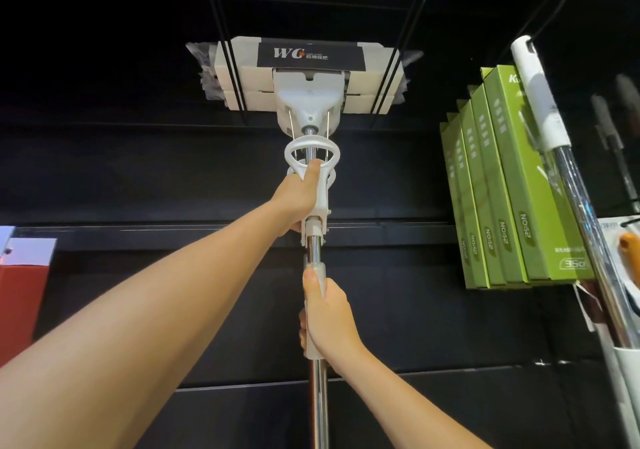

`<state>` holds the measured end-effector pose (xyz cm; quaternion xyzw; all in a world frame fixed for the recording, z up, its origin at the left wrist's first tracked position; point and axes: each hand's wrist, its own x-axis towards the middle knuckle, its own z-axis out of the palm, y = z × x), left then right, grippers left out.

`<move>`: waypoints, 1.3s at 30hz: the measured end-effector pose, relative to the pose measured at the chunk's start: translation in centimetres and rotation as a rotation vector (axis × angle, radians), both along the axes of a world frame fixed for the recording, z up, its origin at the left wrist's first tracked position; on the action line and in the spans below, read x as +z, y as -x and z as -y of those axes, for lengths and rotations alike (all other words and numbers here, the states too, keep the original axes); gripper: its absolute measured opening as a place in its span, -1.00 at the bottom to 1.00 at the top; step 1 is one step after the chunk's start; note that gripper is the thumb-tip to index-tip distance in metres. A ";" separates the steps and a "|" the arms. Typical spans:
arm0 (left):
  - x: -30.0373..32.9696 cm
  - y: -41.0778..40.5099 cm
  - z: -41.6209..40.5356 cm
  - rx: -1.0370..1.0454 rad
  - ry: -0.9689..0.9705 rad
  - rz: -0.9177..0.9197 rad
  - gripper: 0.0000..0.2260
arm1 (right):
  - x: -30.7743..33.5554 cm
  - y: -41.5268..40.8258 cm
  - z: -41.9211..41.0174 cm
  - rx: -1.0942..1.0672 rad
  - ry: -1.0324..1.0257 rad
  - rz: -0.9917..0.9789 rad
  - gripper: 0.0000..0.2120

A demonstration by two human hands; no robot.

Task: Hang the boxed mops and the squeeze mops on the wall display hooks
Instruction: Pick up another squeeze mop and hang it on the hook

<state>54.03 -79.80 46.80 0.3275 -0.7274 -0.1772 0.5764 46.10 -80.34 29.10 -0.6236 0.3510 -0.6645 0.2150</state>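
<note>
Now the squeeze mop (308,99) is held high, its sponge head between two black wire hooks (232,71) on the wall. Left hand (298,199) grips the white squeeze handle (311,152); right hand (327,313) grips the pole. A wobble could slide it off. Green boxed mops (512,185) hang close, right.

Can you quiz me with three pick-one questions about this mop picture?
1. Where are the green boxes?
A. right of the mop head
B. left of it
C. on the floor

2. What colour is the mop head's label?
A. red
B. black
C. yellow

3. What is the left hand doing?
A. hanging loose
B. pointing
C. gripping the white handle

Answers: 1 A, they hang at the right of the wall. 2 B, it is a black band with letters. 3 C, its fingers wrap the handle, while the right hand holds the pole.
</note>
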 end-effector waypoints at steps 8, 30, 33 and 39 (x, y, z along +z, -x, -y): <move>-1.2 -0.4 0.5 0.341 0.144 0.206 -0.43 | 0.3 1.0 -1.1 -0.055 -0.120 -0.164 -0.65; -39.4 -0.9 -12.0 0.362 0.053 1.018 -0.42 | -23.4 5.1 -19.8 -0.615 -0.480 -0.888 -0.44; -45.9 0.4 -15.9 0.280 0.013 1.012 -0.30 | -29.2 6.6 -25.3 -0.706 -0.576 -0.948 -0.41; -59.4 4.4 -28.5 0.030 -0.100 0.996 -0.43 | -41.1 10.0 -40.2 -0.849 -0.880 -0.905 -0.32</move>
